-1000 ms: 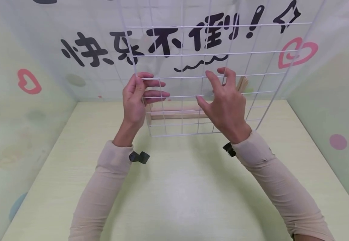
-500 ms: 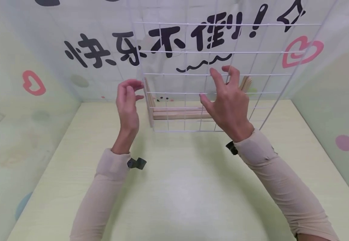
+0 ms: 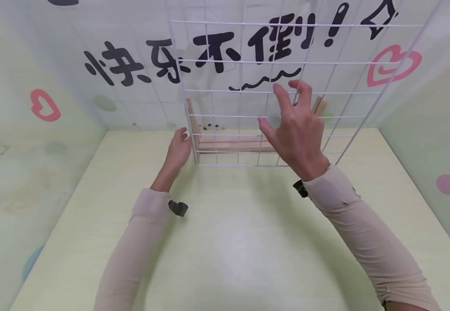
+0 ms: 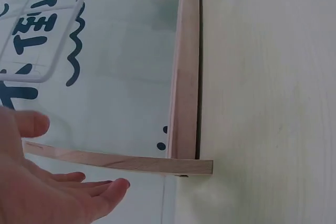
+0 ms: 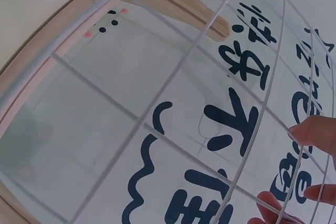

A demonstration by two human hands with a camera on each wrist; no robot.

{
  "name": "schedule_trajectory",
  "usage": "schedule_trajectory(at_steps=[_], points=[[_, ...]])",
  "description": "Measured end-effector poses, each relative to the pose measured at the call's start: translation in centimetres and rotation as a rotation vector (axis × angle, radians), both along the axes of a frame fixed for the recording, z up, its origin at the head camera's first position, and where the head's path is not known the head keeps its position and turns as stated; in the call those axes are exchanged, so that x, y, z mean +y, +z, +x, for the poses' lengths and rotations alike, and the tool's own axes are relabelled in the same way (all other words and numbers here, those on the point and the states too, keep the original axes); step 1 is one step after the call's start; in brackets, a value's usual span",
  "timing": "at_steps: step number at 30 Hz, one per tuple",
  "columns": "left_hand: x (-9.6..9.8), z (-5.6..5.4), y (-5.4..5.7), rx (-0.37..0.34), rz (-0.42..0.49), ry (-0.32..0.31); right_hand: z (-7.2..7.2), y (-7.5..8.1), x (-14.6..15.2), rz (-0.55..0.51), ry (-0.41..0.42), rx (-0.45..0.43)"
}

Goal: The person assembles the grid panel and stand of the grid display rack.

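Observation:
A white wire grid panel stands tilted in front of a pale wooden stand. My right hand holds the panel by its wires right of the middle, thumb and fingers bent around them; the right wrist view shows the thumb against a wire. Beside the stand's left upright, my left hand is off the panel. In the left wrist view its fingers extend loosely beneath the wooden upright, the thumb apart above. The stand's right upright is partly hidden behind my right hand.
The stand rests on a pale wood-grain table, near the back wall. Behind is a white sheet with black lettering and pink hearts. Patterned side walls close in the table left and right.
My left hand has let go of the panel's left edge, moved out left, then dropped lower beside the left upright. The right hand keeps its hold on the panel.

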State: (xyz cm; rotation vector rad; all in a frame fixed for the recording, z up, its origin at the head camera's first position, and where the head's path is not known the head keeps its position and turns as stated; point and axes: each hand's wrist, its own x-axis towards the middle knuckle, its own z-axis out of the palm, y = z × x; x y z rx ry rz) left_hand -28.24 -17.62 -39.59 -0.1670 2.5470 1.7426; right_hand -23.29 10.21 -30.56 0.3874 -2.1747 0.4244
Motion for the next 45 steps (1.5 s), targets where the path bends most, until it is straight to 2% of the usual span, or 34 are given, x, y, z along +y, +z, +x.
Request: schedule_trajectory(at_steps=[2,5,10,13,17,22,25,31,37,41,45], points=[[0.2,-0.4,-0.6,-0.028,-0.037,-0.045,0.0,0.1,0.1,0.006,0.000,0.008],[0.5,-1.0,-1.1,-0.020,-0.089,-0.076,-0.2,0.4,0.2,0.020,-0.002,0.025],[0.8,-2.1,-1.3,0.012,-0.148,-0.022,-0.4,0.8,0.4,0.022,-0.008,0.035],[0.8,-2.8,-1.5,0.000,-0.168,0.007,-0.4,0.9,0.3,0.018,-0.009,0.031],[0.8,-3.7,-2.1,0.009,-0.221,0.018,-0.6,1.0,0.3,0.031,-0.011,0.046],[0.8,-4.3,-2.8,0.079,-0.286,0.013,-0.8,1.3,0.4,0.069,-0.020,0.086],[0.7,-4.5,-3.1,0.090,-0.318,0.014,-0.8,1.3,0.6,0.078,-0.030,0.095],[0.6,-4.6,-3.6,0.042,-0.325,0.011,-0.9,1.6,1.0,0.074,-0.036,0.096],[0.3,-3.9,-3.6,0.030,-0.315,-0.010,-1.0,2.1,0.9,0.067,-0.013,0.085],[0.2,-3.5,-3.4,0.007,-0.320,-0.043,-1.0,2.3,0.8,0.061,-0.008,0.083],[0.2,-3.2,-3.3,0.016,-0.322,-0.078,-1.2,2.6,0.7,0.063,-0.007,0.096]])
